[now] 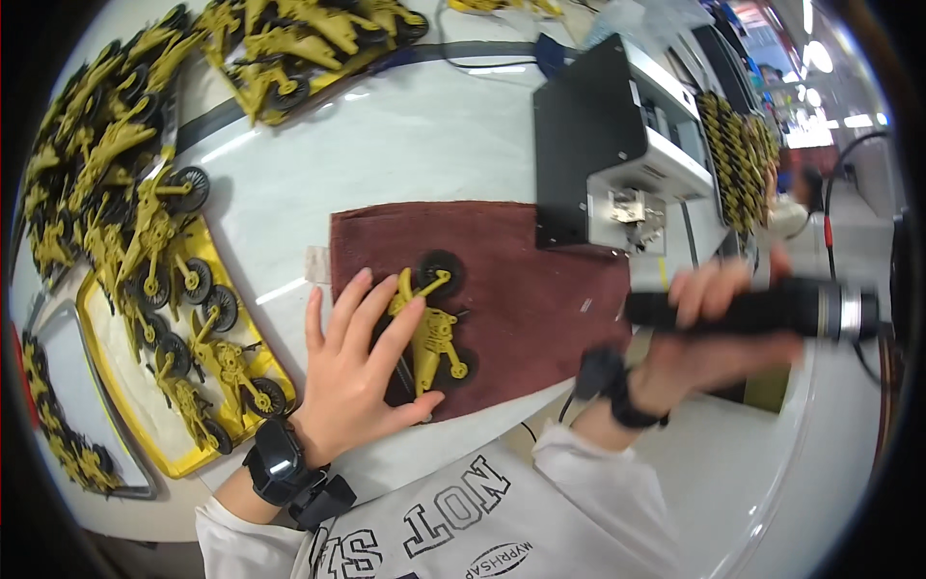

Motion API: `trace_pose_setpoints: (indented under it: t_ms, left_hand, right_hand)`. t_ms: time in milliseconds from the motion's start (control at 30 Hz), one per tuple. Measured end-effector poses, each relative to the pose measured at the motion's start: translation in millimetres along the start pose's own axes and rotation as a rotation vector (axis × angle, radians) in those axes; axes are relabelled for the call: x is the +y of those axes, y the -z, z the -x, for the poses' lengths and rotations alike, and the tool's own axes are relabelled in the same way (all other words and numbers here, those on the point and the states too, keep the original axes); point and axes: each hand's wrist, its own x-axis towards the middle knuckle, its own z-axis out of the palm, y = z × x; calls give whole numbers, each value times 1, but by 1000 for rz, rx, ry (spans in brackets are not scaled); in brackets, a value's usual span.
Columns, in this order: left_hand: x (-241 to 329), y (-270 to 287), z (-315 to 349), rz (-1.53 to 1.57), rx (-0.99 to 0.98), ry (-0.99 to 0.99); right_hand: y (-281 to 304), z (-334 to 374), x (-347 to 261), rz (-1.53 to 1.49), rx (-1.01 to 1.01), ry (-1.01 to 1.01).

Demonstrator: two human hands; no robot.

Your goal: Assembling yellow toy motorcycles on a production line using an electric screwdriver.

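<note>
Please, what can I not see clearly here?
All in the head view:
Black cylindrical tool in the right hand: motion blur hides details.
Yellow model motorcycle with black wheels on the dark red cloth: the left hand covers part.
Piled yellow model motorcycles: the upper edge cuts some off.
Pale mark on the cloth: too small to identify.

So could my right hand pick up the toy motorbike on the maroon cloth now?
Probably not: the right hand holds a black cylindrical tool, and the left hand is spread along the left of the toy motorbike.
</note>
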Motion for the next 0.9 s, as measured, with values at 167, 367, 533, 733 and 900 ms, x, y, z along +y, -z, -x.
trace_pose_setpoints:
  t_ms: [167,367,533,733,900]
  left_hand:
    - [-2,-1,-2,85,12,-34]
    - [-4,-1,-2,76,-23,-19]
    - [-6,-2,-2,78,-14,-34]
    - [-7,-1,-2,217,1,17]
    - [-8,-2,-2,237,11,40]
  right_hand:
    - [-42,59,-1,-238,-460,52]
    - [-74,58,20,-225,-395,102]
    - [-79,61,24,-222,-361,49]
    - [-97,57,31,-268,-333,148]
    - [-96,58,41,-245,-388,128]
